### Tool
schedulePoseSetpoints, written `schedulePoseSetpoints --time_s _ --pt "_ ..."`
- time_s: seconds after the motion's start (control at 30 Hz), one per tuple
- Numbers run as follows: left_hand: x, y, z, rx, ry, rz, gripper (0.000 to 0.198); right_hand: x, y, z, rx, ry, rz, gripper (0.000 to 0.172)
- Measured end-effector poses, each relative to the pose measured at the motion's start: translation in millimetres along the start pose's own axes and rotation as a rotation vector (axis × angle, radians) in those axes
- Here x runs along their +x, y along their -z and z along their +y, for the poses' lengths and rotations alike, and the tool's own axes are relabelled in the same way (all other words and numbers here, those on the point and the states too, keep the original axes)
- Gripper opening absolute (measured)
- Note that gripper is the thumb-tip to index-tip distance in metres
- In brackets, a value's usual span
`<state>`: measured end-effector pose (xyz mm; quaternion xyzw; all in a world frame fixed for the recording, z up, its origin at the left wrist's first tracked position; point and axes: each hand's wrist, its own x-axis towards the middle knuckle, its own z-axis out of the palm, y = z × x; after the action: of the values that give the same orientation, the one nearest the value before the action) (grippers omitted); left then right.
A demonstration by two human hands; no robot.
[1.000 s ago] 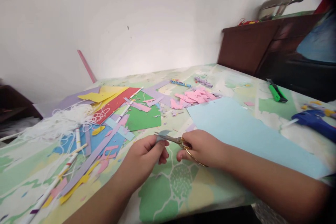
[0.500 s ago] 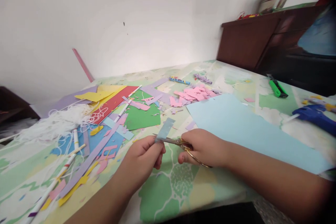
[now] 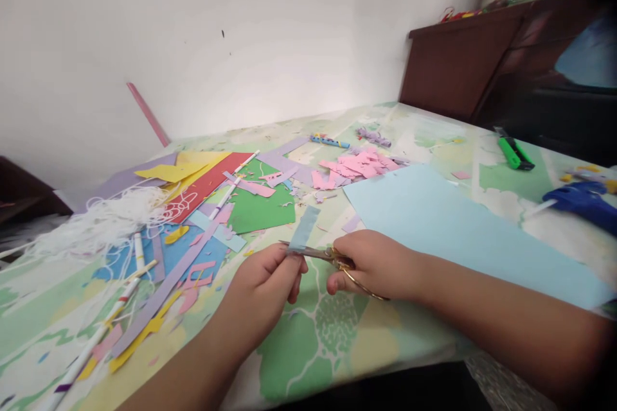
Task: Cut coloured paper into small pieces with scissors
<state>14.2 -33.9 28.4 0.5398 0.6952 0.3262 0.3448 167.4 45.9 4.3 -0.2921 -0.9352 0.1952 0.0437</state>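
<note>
Between the thumb and fingers of my left hand [image 3: 267, 286] is the lower end of a small light blue paper strip [image 3: 304, 228], which sticks up and away from me. My right hand [image 3: 373, 263] grips gold-handled scissors [image 3: 343, 261]. Their blades point left and lie across the strip, just above my left fingertips. Whether the blades are fully closed I cannot make out. Beside my right forearm lies a large light blue paper sheet [image 3: 434, 218]. A heap of pink paper cutouts [image 3: 359, 167] is beyond the hands.
At left are tangled white string [image 3: 110, 221], a long white stick [image 3: 87, 347], green paper [image 3: 263, 205], red paper [image 3: 212, 186] and many scraps. A green box cutter [image 3: 515, 153] and a blue glue gun [image 3: 578, 202] lie at right. A white wall [image 3: 270, 32] stands behind the table.
The camera view has shifted slightly. My hands stay almost in place, with the scissors at the base of the paper strip, which tilts a little differently.
</note>
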Motion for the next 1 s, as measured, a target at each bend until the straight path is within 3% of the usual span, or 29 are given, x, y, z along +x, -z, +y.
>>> schedulePoseSetpoints --time_s 0.27,0.47,0.77,1.0 --pt "1.0 1.0 -2.1 -0.04 -0.026 -0.022 0.025 0.8 1.3 -1.1 0.014 -0.048 -0.004 0.045" --pt "2.9 0.6 -0.8 -0.027 -0.035 0.026 0.024 -1.6 1.0 0.4 -0.004 -0.109 0.02 0.048" --pt "0.7 1.4 -0.1 -0.032 -0.041 -0.011 0.023 -0.1 1.7 -1.1 -0.006 -0.058 0.013 0.048" --pt "-3.7 -4.7 5.5 -0.117 -0.007 0.103 0.024 1.6 1.8 -1.0 -0.064 -0.072 0.057 0.049"
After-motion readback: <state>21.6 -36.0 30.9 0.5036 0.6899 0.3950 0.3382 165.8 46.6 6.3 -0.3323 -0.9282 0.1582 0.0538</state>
